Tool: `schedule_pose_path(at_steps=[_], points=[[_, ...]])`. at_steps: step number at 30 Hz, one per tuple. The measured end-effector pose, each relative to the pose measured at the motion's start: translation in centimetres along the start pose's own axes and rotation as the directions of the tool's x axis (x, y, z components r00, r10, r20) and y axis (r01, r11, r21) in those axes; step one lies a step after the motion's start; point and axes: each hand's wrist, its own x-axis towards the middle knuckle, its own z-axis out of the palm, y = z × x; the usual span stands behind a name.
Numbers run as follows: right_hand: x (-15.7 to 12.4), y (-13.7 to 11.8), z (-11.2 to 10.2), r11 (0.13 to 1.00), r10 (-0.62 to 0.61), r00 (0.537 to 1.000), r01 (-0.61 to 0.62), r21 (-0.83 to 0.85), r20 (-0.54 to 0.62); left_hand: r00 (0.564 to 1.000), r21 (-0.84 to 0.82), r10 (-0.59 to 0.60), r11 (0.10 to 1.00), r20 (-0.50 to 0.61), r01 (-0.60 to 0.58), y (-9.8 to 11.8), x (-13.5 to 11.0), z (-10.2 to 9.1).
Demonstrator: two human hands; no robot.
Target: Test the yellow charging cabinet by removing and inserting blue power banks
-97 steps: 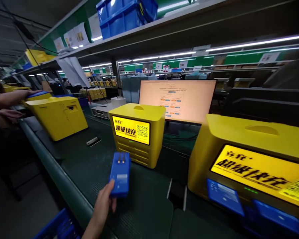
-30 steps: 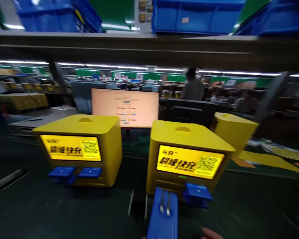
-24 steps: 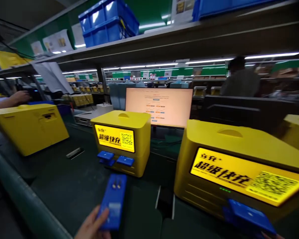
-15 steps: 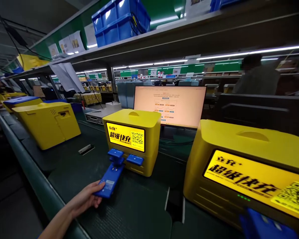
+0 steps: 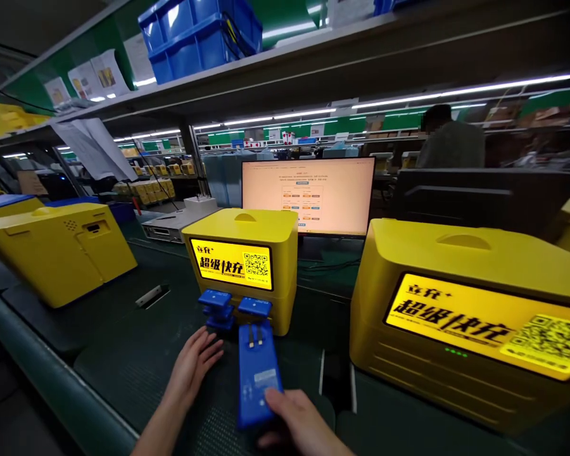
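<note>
Blue is the colour of the flat power bank (image 5: 258,375) that the right hand (image 5: 298,425) holds by its near end, with the thumb on top and the other fingers hidden below. It is long and thin, and it points away from the person, straight at the small yellow charging box (image 5: 245,266) in the middle of the dark green belt (image 5: 123,354). Two little metal pins sit at its far end, and that end is just in front of the right-hand blue bank (image 5: 254,308) that sticks out of the box. Next to that one, the left-hand blue bank (image 5: 215,299) also sticks out, with one more blue piece under it. The left hand (image 5: 194,362) is open and holds nothing. Its fingers are spread, and they reach toward the lower blue piece; they are very near it, but I cannot tell if they touch. So the left hand is nearer to the left slots, and the right hand with its bank is lined up with the right side of the box. A big yellow charging box (image 5: 465,316) stands to the right, well apart from both hands. A lit screen (image 5: 308,195) stands behind the small box, and a person in grey (image 5: 449,142) is far back.
</note>
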Motion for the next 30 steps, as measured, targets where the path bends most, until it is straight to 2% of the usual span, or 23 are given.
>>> schedule_pose_path(at_steps=[2, 4, 5, 6, 7, 8, 9, 10, 11, 12, 13, 14, 15, 17, 19, 20, 22, 24, 25, 26, 27, 29, 30], points=[[2.1, 0.5, 2.9, 0.992, -0.045, 0.995, 0.056, 0.116, -0.093, 0.992, 0.137, 0.124, 0.983, -0.025, -0.119, -0.4, -1.6, -1.2], [3.6, 0.8, 4.9, 0.978, -0.104, 0.977, 0.135, 0.161, -0.188, 0.942, 0.365, 0.335, 0.875, 0.019, -0.319, -1.1, -2.9, -2.0], [4.2, 0.8, 5.7, 0.971, -0.144, 0.966, 0.181, 0.159, -0.217, 0.884, 0.488, 0.462, 0.756, 0.074, -0.437, -1.6, -3.3, -2.1], [4.7, 0.7, 6.2, 0.962, -0.188, 0.953, 0.227, 0.152, -0.237, 0.798, 0.595, 0.58, 0.587, 0.163, -0.548, -2.0, -3.5, -2.0], [5.0, 0.4, 6.5, 0.953, -0.226, 0.942, 0.267, 0.146, -0.248, 0.686, 0.667, 0.671, 0.377, 0.282, -0.643, -2.4, -3.5, -1.8], [5.3, 0.0, 6.5, 0.944, -0.257, 0.935, 0.296, 0.143, -0.244, 0.543, 0.687, 0.718, 0.125, 0.435, -0.716, -2.6, -3.4, -1.5], [5.4, -0.5, 6.3, 0.939, -0.277, 0.937, 0.31, 0.146, -0.212, 0.372, 0.636, 0.707, -0.14, 0.601, -0.759, -2.7, -3.0, -1.1], [5.4, -1.0, 5.7, 0.94, -0.28, 0.947, 0.304, 0.155, -0.157, 0.188, 0.522, 0.642, -0.379, 0.743, -0.764, -2.6, -2.5, -0.7], [5.2, -1.6, 4.7, 0.948, -0.272, 0.957, 0.284, 0.142, -0.099, 0.021, 0.385, 0.546, -0.561, 0.837, -0.733, -2.4, -1.9, -0.3], [4.8, -2.1, 3.3, 0.959, -0.261, 0.964, 0.264, 0.104, -0.043, -0.116, 0.259, 0.452, -0.682, 0.884, -0.684, -2.1, -1.2, 0.0], [4.2, -2.5, 1.5, 0.967, -0.251, 0.968, 0.251, 0.05, -0.009, -0.22, 0.167, 0.384, -0.755, 0.897, -0.634, -1.8, -0.5, 0.4], [3.4, -2.9, -0.6, 0.969, -0.247, 0.969, 0.247, -0.008, -0.009, -0.283, 0.118, 0.347, -0.792, 0.894, -0.6, -1.5, 0.3, 0.7], [2.3, -3.1, -3.0, 0.966, -0.253, 0.967, 0.25, -0.062, -0.042, -0.317, 0.099, 0.337, -0.807, 0.887, -0.582, -1.2, 1.0, 1.1], [-0.6, -3.4, -8.1, 0.953, -0.293, 0.945, 0.276, -0.129, -0.146, -0.341, 0.107, 0.358, -0.81, 0.869, -0.577, -0.9, 2.3, 1.8], [-4.2, -3.5, -13.1, 0.937, -0.343, 0.902, 0.308, -0.168, -0.261, -0.331, 0.147, 0.404, -0.794, 0.853, -0.59, -0.9, 3.4, 2.7], [-6.1, -3.5, -15.4, 0.927, -0.369, 0.872, 0.32, -0.196, -0.323, -0.311, 0.175, 0.432, -0.778, 0.847, -0.603, -1.0, 3.7, 3.2], [-9.8, -3.5, -19.3, 0.908, -0.416, 0.793, 0.337, -0.249, -0.445, -0.249, 0.243, 0.498, -0.727, 0.83, -0.642, -1.4, 3.9, 4.4], [-12.6, -3.5, -22.4, 0.89, -0.455, 0.685, 0.349, -0.293, -0.568, -0.188, 0.301, 0.564, -0.659, 0.804, -0.69, -1.8, 3.2, 6.1], [-13.5, -3.5, -23.6, 0.882, -0.47, 0.616, 0.355, -0.311, -0.632, -0.181, 0.306, 0.589, -0.629, 0.787, -0.715, -1.9, 2.4, 7.2], [-14.1, -3.5, -24.6, 0.874, -0.481, 0.541, 0.361, -0.326, -0.69, -0.194, 0.281, 0.603, -0.601, 0.774, -0.748, -1.8, 1.3, 8.5], [-14.3, -3.6, -25.3, 0.865, -0.489, 0.471, 0.37, -0.338, -0.734, -0.21, 0.232, 0.611, -0.563, 0.763, -0.793, -1.4, 0.0, 10.2], [-13.9, -4.0, -26.2, 0.849, -0.499, 0.378, 0.394, -0.352, -0.78, -0.164, 0.116, 0.635, -0.375, 0.755, -0.92, -0.1, -3.5, 14.5], [-13.4, -4.3, -26.4, 0.841, -0.506, 0.362, 0.408, -0.354, -0.783, -0.052, 0.088, 0.643, -0.184, 0.764, -0.979, 0.8, -5.4, 17.0]])
